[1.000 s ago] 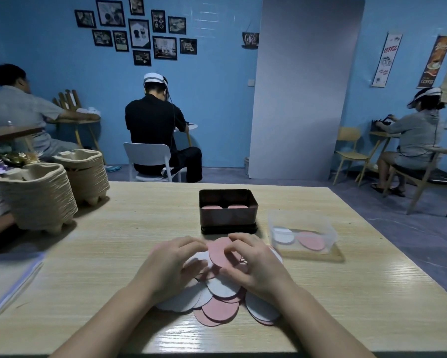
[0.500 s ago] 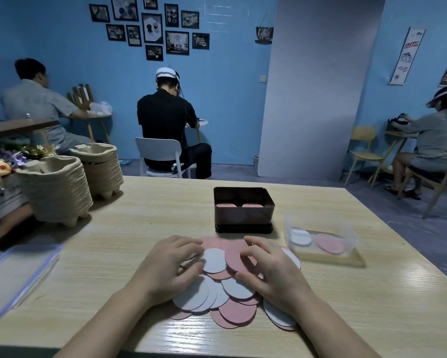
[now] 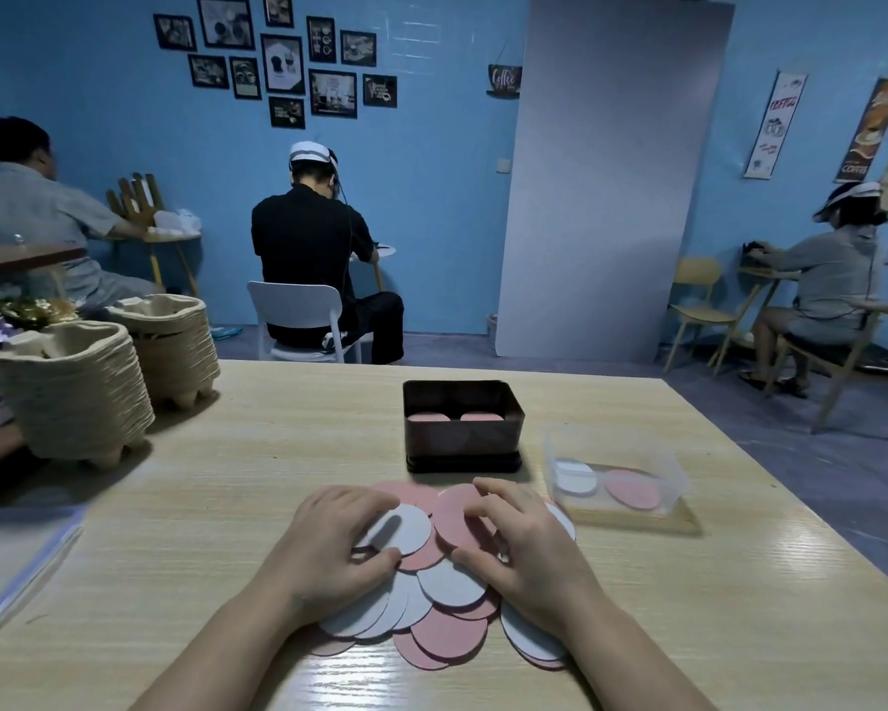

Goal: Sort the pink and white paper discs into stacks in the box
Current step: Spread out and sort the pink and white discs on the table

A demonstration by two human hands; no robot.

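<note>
Table (image 3: 278, 454), wood-grain top. The pile of discs (image 3: 447, 633), pink and white mixed and overlapping, lies at the near edge in front of the person.

Left hand (image 3: 329, 551): grip clamped on 1 white disc (image 3: 403, 528) at the top of the pile, fingers on its far edge, thumb on its near edge.

Right hand (image 3: 529, 546): grip closed on 1 pink disc (image 3: 457, 515) just beside the white one, fingers curled onto its face, thumb at its near edge. Both discs touch the pile.

Box (image 3: 462, 438): dark, rectangular, open, just beyond the pile. 2 pink stacks (image 3: 428, 417) sit side by side inside.

Clear tub (image 3: 616, 479) to the right of the box holds 1 white and 1 pink disc. 2 stacks of pulp trays (image 3: 72, 392) stand far left; a clear lid (image 3: 16, 551) lies at the left edge.
</note>
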